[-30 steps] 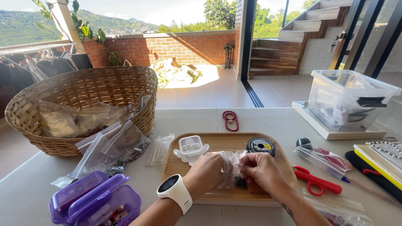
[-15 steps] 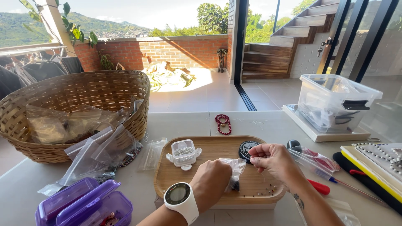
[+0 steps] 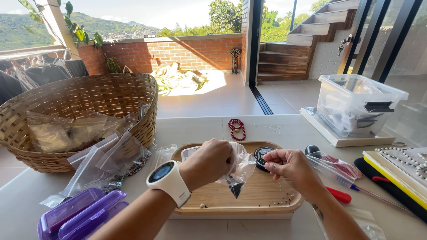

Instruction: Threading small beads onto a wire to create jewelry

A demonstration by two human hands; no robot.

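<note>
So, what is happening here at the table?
A person is working with beads over an oval wooden tray. The left hand, with a white watch on its wrist, holds up a small clear plastic bag with dark beads in its bottom corner. The right hand is pinched beside the bag, perhaps on a thin thread. Loose beads lie on the tray. A wicker basket of bags stands to the left.

Small box [image 3: 190, 152] behind left hand [image 3: 211, 161]
</note>
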